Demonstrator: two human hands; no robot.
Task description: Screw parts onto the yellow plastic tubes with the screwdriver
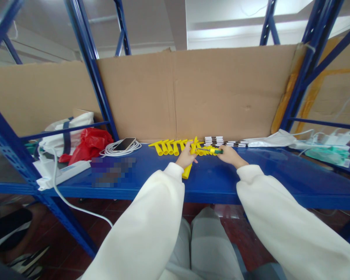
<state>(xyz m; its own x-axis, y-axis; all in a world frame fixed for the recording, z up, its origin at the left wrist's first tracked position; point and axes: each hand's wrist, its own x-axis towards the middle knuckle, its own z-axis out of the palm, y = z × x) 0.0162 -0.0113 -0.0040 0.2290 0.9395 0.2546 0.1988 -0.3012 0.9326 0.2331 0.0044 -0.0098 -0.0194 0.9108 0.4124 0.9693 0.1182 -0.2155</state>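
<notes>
My left hand [186, 156] is closed around a yellow T-shaped plastic handle [187, 172], whose hollow tube end points toward me. My right hand [230, 156] grips a screwdriver [217, 151] with a dark green and yellow handle. Its thin shaft points left at the head of the yellow piece; whether the tip touches a screw is too small to tell. Just behind my hands, several similar yellow T-shaped handles [167, 147] lie side by side in a row, partly hidden by my left hand.
Stacks of small white pieces with dark bands [213, 140] and a white plastic bag [271, 139] lie back right. To the left are a phone [125, 144] on a coiled white cable [109, 151], a red bag [91, 142] and a power strip [72, 170]. Cardboard [221, 93] walls the back of the blue shelf [268, 171].
</notes>
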